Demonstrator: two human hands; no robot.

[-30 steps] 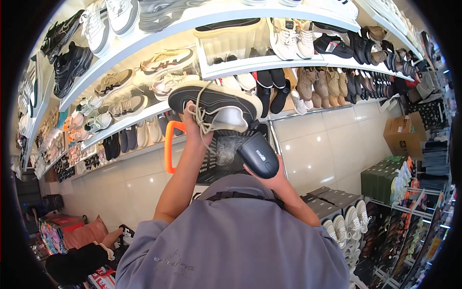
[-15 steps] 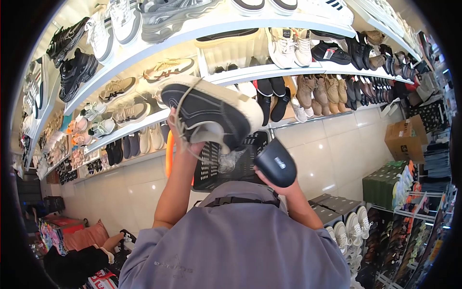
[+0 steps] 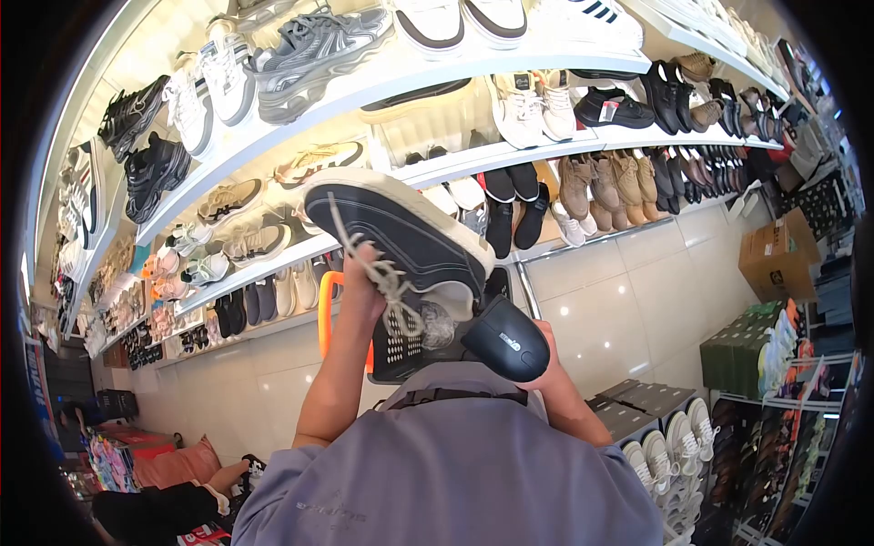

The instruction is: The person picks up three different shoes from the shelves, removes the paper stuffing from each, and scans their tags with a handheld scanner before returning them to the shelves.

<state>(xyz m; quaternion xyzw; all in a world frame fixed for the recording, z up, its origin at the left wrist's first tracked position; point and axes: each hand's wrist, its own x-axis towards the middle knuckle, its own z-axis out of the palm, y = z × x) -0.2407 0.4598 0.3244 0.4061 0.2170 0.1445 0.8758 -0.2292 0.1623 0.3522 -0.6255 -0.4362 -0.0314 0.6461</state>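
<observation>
Shoe shop wall, tiled floor.
Curved white shelves [image 3: 382, 86] full of sneakers; brown cardboard box [image 3: 774, 259] and green crates [image 3: 742, 350] right.

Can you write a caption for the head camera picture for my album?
In a shoe shop, the left hand lifts a black sneaker while the right hand holds a scanner.

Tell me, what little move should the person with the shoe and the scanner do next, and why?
Probably tip the scanner up toward the shoe. The left hand holds the dark shoe aloft, laces dangling, while the right hand grips the scanner just below it, with its head not squarely facing the shoe. No tag is visible, so this is a guess.
</observation>
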